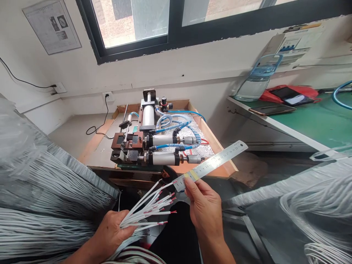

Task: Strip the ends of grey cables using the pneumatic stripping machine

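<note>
My left hand (114, 229) is closed round a bundle of white cables (148, 209), whose stripped ends show short red inner wires and fan out to the right. In my right hand (205, 203) is a steel ruler (220, 158), pinched near its lower left end and slanting up to the right. Yellow tape (191, 174) is wrapped across the ruler by my thumb. One cable's red tip lies against the ruler's low-number end. Beyond both hands stands a pneumatic wire-stripping machine (162, 140) with silver cylinders and blue air hoses.
Piles of white cables (46, 220) fill the left side, and coiled cables (321, 209) lie at right. A green table (316, 126) carries a water bottle (254, 82), a phone (272, 110) and a red bag (305, 90). The machine's bench has a wooden rim (211, 139).
</note>
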{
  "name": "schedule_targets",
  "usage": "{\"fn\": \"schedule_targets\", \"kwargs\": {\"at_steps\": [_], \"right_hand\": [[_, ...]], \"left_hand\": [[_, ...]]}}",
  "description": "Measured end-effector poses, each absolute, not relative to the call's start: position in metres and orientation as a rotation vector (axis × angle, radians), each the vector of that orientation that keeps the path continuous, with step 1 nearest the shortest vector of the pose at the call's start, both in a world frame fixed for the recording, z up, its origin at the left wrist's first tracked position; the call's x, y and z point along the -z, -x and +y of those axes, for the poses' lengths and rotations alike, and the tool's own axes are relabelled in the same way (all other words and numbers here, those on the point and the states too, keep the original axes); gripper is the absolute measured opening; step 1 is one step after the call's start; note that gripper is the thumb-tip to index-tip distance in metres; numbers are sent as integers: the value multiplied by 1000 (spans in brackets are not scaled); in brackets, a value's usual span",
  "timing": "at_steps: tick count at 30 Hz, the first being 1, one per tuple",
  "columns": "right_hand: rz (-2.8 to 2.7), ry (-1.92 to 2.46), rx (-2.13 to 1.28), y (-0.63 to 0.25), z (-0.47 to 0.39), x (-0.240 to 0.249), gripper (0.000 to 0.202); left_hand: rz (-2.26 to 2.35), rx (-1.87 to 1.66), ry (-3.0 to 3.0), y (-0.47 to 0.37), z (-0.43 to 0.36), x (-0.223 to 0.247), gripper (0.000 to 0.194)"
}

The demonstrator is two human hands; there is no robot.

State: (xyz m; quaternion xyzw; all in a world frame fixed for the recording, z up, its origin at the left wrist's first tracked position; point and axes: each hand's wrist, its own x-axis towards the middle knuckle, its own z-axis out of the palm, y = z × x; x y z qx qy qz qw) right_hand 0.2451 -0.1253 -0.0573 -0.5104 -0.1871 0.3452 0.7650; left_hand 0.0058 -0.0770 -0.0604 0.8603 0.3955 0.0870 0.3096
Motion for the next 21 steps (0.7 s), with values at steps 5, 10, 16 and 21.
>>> {"fn": "schedule_targets", "kwargs": {"at_steps": [5, 10, 16, 21], "right_hand": [[-355, 1111, -717, -246, -125, 58, 19], [-293, 1148, -631, -251, -133, 65, 17], [-242, 1250, -619, -248, -149, 85, 21], [-292, 1392, -541, -242, -159, 94, 26]], "left_hand": [[1123, -173, -2038, -11, -76, 49, 24], [1151, -242, -1706, -13, -74, 45, 27], [1090, -288, -1481, -8, -71, 52, 41], [1023, -315, -1449, -9, -71, 54, 45]]}}
